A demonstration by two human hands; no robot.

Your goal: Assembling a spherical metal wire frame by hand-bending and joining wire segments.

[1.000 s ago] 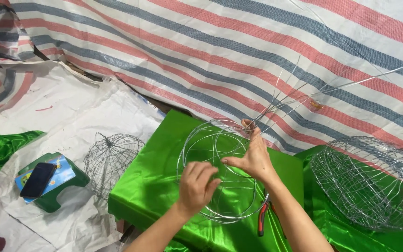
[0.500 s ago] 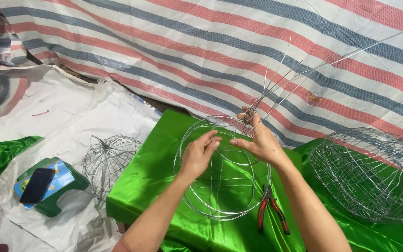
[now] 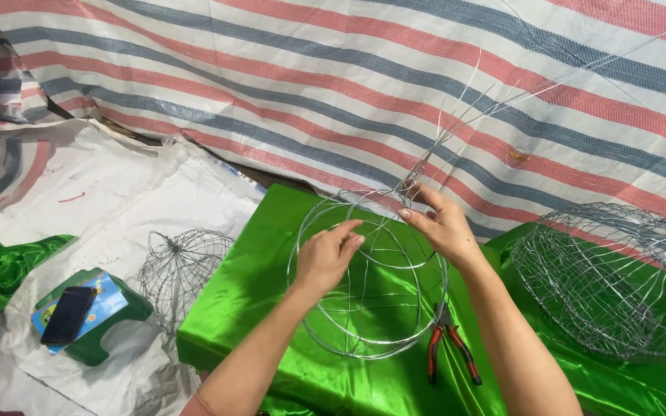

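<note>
Striped tarp fills the back, white sheeting covers the floor at left, and the green satin-covered surface sits in front of you. On the far right of it a big finished wire basket frame lies on its side, mesh dense and closed. A smaller domed wire frame lies on the white sheeting, also looking complete. The piece you're working, the open wire frame, sits mid-surface: a few hoops and ribs only, wide gaps, long loose wire ends fanning up and right from a twisted knot at its top. So roughly: skeleton formed, knot bundled, infill and trimming of the tails not done, judging by the two denser frames. Your right hand has its grip closed, pinching the wires just below the knot. Your left hand is half-curled, fingertips on a hoop wire, grip loose, not clamped. Red-handled pliers lie untouched just beside the frame's right edge. Dark phone rests on a green stool at far left, well apart.
</note>
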